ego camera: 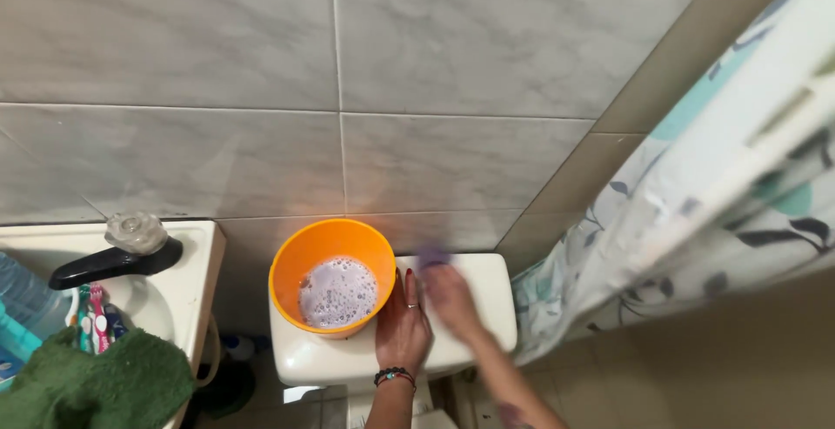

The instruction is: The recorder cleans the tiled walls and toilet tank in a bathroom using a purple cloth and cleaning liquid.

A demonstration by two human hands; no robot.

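Right hand (450, 297) blurred, fingers closed on a purple cloth (432, 258) pressed to the toilet tank lid (487, 298). Cloth looks soft, wet, easy to bunch. Left hand (402, 329) open, flat on the lid, touching the orange bucket (331, 276) of suds: likely slippery, tippy. Sink (196, 255) left, shower curtain (696, 211) crowding right.

Grey marbled wall tiles (435, 55) behind a white sink (196, 259) with black tap (109, 264), green towel (96, 385) draped at left, leaf-patterned shower curtain (696, 211) at right, beige floor tiles (748, 368) below
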